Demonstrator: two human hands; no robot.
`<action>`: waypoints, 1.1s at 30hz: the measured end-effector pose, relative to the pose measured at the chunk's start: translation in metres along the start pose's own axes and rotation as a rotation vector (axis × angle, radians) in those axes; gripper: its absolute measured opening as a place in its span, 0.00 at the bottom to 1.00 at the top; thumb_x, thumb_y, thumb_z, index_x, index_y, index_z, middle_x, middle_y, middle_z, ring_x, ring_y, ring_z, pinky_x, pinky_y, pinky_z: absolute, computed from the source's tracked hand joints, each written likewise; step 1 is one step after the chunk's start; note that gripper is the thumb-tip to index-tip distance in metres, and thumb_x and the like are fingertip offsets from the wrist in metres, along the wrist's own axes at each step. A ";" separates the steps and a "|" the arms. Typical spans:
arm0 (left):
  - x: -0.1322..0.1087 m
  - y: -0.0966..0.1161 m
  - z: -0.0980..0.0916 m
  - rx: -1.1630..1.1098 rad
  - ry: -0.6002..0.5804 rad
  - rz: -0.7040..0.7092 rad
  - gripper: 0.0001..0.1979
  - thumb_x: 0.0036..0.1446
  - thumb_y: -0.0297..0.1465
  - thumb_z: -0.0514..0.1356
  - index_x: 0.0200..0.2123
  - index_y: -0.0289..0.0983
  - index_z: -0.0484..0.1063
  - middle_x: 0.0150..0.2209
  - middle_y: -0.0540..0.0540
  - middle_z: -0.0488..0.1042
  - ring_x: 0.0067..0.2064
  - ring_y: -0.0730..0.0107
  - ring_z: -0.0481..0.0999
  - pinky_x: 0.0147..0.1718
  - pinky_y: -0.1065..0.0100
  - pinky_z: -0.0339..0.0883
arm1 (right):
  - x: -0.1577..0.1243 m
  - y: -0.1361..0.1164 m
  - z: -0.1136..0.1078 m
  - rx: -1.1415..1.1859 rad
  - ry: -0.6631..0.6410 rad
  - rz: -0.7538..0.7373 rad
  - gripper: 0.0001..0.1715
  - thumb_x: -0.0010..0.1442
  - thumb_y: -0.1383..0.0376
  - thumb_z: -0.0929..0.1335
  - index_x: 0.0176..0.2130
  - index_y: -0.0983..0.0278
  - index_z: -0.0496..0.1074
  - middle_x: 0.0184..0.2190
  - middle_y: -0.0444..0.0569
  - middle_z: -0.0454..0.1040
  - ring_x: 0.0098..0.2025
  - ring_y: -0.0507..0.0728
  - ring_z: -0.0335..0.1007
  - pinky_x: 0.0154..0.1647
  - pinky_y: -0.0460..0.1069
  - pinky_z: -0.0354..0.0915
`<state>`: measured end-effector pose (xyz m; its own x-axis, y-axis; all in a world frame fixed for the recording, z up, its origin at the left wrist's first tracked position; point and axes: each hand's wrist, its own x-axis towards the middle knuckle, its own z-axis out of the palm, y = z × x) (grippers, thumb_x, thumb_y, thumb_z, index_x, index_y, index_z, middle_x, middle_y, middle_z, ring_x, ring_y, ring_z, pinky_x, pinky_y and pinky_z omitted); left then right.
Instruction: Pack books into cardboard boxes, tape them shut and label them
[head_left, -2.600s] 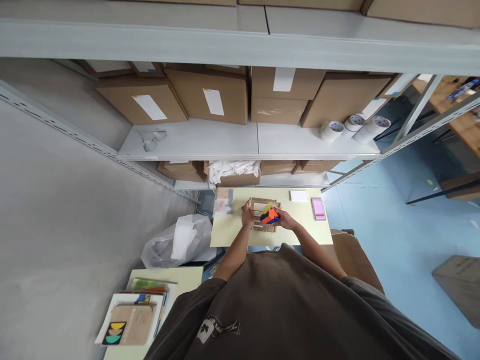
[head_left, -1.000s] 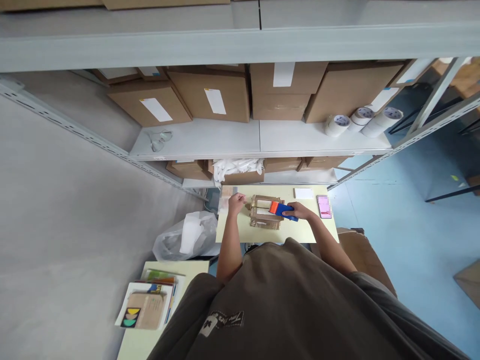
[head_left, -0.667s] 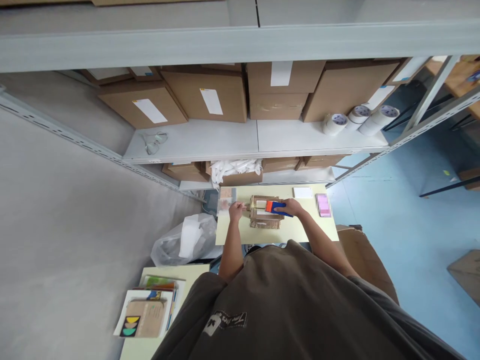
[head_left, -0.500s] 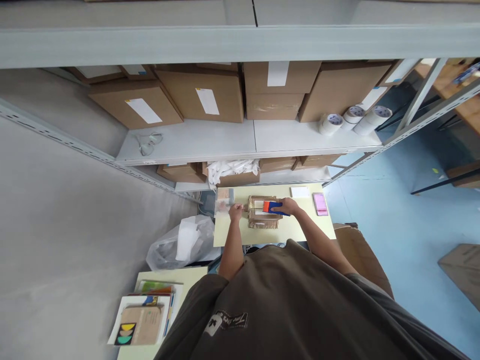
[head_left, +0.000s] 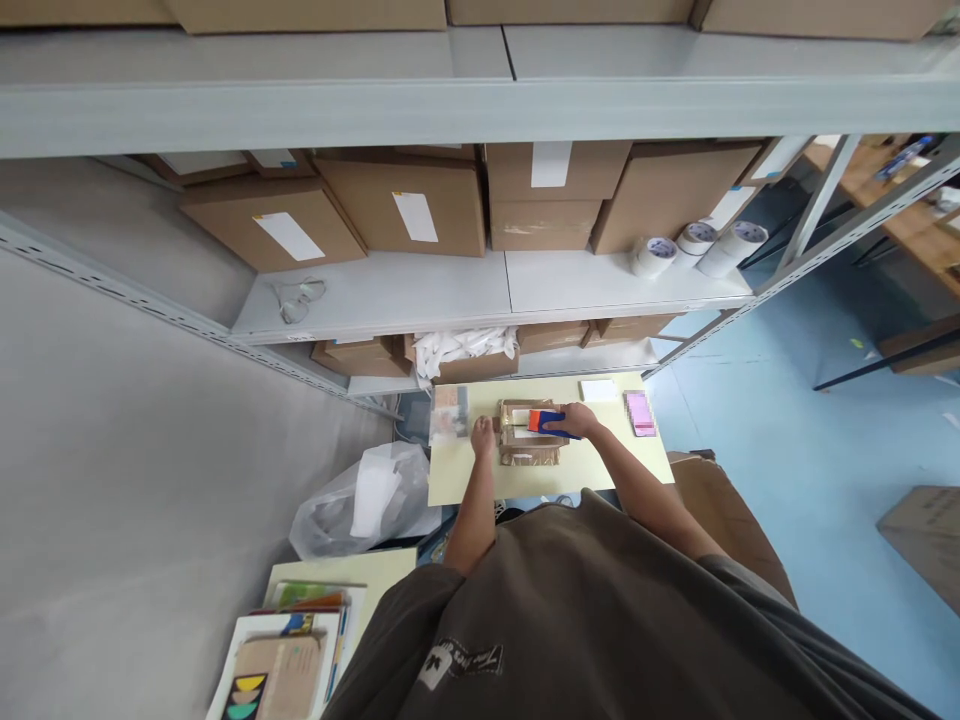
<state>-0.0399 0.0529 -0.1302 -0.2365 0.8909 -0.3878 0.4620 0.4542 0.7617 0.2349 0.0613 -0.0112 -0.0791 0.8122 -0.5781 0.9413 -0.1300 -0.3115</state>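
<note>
On the pale yellow table (head_left: 457, 480) lies a small cardboard box (head_left: 529, 442), with shiny tape on its brown sides and a white area on top. My right hand (head_left: 577, 420) is closed around a blue tool with an orange end (head_left: 551, 422). The tool lies over the box's top, orange end pointing left; its exact kind is unclear. My left hand (head_left: 484, 434) is closed at the box's left edge, beside a small brown piece sticking out there. Whatever its fingers pinch is too small to make out.
A pink item (head_left: 640, 413) and a white block (head_left: 598, 390) lie at the table's right, a clear packet (head_left: 448, 415) at its left. Shelving (head_left: 375, 318) behind holds cartons and white tape rolls (head_left: 654, 257). A plastic bag (head_left: 360, 500) sits left; books (head_left: 281, 660) lie on another surface.
My left hand has shifted slightly right, closer to the box's left edge. My right hand keeps the blue tool over the box. The camera view has tilted slightly.
</note>
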 end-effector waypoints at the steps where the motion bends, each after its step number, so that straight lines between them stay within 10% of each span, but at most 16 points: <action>1: 0.000 0.002 0.002 0.010 -0.031 0.010 0.21 0.72 0.40 0.56 0.62 0.39 0.76 0.57 0.36 0.82 0.58 0.55 0.82 0.58 0.59 0.73 | 0.000 0.000 0.000 -0.012 -0.009 0.004 0.39 0.58 0.32 0.73 0.47 0.62 0.83 0.44 0.56 0.85 0.44 0.63 0.82 0.37 0.49 0.66; 11: -0.004 0.005 0.028 0.135 -0.129 0.004 0.31 0.76 0.43 0.51 0.76 0.37 0.60 0.60 0.33 0.79 0.60 0.47 0.80 0.57 0.56 0.72 | 0.005 -0.011 -0.009 -0.078 -0.045 -0.003 0.40 0.58 0.32 0.73 0.46 0.63 0.83 0.46 0.59 0.84 0.47 0.65 0.81 0.40 0.50 0.69; 22: -0.001 0.005 0.034 0.172 -0.104 0.035 0.31 0.77 0.45 0.50 0.75 0.37 0.63 0.59 0.34 0.81 0.61 0.46 0.79 0.61 0.54 0.71 | -0.046 0.167 -0.038 -0.055 -0.019 0.275 0.36 0.58 0.36 0.75 0.40 0.66 0.83 0.40 0.61 0.83 0.40 0.64 0.80 0.36 0.50 0.66; 33: -0.003 0.007 0.034 0.183 -0.086 0.039 0.30 0.77 0.45 0.49 0.74 0.38 0.63 0.60 0.36 0.80 0.62 0.48 0.79 0.62 0.55 0.71 | -0.001 0.077 0.011 0.009 -0.013 0.354 0.34 0.63 0.46 0.76 0.54 0.72 0.80 0.44 0.66 0.83 0.48 0.67 0.81 0.46 0.52 0.72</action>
<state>-0.0069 0.0531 -0.1416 -0.1453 0.9009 -0.4091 0.6188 0.4053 0.6729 0.3038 0.0443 -0.0424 0.2478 0.7083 -0.6610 0.9079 -0.4079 -0.0967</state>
